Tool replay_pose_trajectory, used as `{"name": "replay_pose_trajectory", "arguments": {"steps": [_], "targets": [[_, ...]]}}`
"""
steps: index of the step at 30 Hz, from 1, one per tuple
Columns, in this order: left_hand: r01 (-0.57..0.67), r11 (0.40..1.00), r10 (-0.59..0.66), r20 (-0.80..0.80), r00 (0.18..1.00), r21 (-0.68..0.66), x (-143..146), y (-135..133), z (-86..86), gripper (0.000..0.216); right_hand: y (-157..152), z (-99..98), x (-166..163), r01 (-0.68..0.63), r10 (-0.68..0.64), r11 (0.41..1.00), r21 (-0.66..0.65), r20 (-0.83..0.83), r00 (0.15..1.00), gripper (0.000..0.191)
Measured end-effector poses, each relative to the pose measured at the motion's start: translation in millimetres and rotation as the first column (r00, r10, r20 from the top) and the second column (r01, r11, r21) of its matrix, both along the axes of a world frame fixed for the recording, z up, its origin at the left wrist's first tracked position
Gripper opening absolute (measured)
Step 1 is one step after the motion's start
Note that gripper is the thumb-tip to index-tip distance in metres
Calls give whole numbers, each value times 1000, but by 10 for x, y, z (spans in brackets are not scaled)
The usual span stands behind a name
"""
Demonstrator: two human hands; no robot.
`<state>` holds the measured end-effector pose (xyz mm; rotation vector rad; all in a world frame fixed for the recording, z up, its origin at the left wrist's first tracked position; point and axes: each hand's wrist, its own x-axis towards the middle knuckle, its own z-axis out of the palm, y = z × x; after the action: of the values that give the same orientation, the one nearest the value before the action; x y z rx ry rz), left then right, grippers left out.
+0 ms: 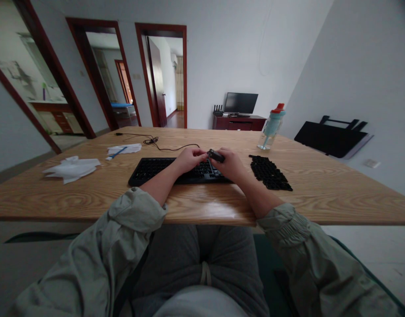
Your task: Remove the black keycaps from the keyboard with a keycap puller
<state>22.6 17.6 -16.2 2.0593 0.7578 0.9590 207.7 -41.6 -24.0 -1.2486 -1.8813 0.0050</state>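
Note:
A black keyboard (149, 169) lies on the wooden table (90, 193) in front of me, its cable running to the far side. Both my hands hover over its right half. My right hand (229, 164) is closed around a small dark oblong piece (216, 155), likely a long keycap. My left hand (188, 159) has its fingers curled and pinches the piece's left end. To the right of the keyboard lie several black keycaps (270, 172), spread in a flat patch.
Crumpled white tissues (72, 168) and a paper with a blue stick (123, 150) lie at the left. A teal bottle with a red cap (272, 127) stands at the far right. A folded black table (331, 136) leans on the wall.

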Motion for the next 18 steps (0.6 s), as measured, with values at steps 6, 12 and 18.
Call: {"name": "replay_pose_trajectory", "arguments": {"steps": [6, 12, 18], "targets": [[3, 1000, -2, -35, 999, 31, -3, 7, 4, 37, 6, -1, 18, 10, -10, 1000, -7, 18, 1000, 13], [3, 999, 0, -69, 998, 42, 6, -17, 26, 37, -14, 7, 8, 12, -11, 999, -48, 16, 1000, 13], [-6, 998, 12, -94, 995, 69, 5, -29, 32, 36, -16, -10, 6, 38, -38, 997, -74, 1, 999, 14]]}}
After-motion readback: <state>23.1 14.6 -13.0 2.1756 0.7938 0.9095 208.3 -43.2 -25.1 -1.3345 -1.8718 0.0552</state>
